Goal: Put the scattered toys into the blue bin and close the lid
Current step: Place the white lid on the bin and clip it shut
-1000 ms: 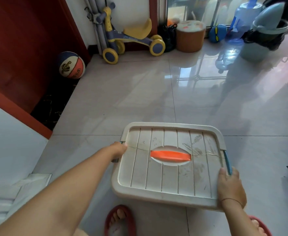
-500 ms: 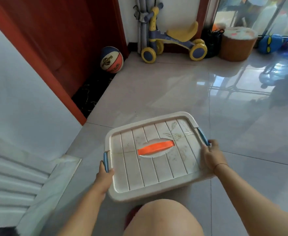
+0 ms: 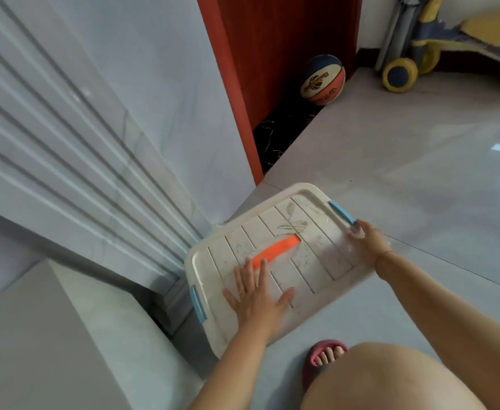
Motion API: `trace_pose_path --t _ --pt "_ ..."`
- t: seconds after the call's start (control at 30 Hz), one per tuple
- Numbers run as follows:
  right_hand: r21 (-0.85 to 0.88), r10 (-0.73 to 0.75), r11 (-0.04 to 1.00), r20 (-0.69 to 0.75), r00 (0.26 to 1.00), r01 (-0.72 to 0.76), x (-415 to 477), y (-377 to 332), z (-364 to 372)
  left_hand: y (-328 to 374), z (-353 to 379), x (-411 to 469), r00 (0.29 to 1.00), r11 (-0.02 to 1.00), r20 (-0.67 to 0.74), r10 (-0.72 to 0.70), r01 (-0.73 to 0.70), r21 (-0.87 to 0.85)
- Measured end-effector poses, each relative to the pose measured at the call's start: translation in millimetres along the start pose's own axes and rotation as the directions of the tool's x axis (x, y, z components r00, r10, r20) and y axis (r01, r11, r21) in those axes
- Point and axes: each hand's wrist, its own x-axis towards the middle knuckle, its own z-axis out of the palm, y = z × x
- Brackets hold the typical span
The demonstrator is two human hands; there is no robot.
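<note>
The bin stands on the floor against the ribbed white wall panel, and its cream lid (image 3: 307,232) with an orange handle (image 3: 276,251) covers it. Blue latches show at the left end (image 3: 197,303) and the right end (image 3: 341,213). My left hand (image 3: 256,294) lies flat on the lid with fingers spread, fingertips by the orange handle. My right hand (image 3: 365,239) rests on the lid's right edge just below the right latch; it is blurred. The bin's body and whatever is inside are hidden under the lid.
A basketball (image 3: 322,81) sits by the red door (image 3: 281,54). A yellow and blue ride-on toy (image 3: 449,45) stands at the back right. A white step (image 3: 44,335) lies to the left. My knee (image 3: 390,377) and a foot in a pink sandal (image 3: 322,356) are below the bin.
The bin has come to rest against the wall panel. My left hand left the left latch and now lies flat on the lid. The view swung left.
</note>
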Motion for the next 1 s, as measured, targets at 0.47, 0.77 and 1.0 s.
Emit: trace_pose_path --t 0.47,0.77,1.0 --pt "-0.631 -0.264 0.675 0.279 0.923 0.383 11 -60 67 -30 8 7 0.96 0.953 -0.04 -0.277 0.269 -0.137" --pt "-0.676 -0.324 0.564 0.347 0.88 0.474 24 -94 111 -55 -6 12 0.903 0.893 -0.015 -0.428 0.421 -0.162" --pt "-0.67 -0.309 0.566 0.368 0.877 0.481 19 -92 105 -52 -5 14 0.896 0.885 0.011 -0.444 0.441 -0.15"
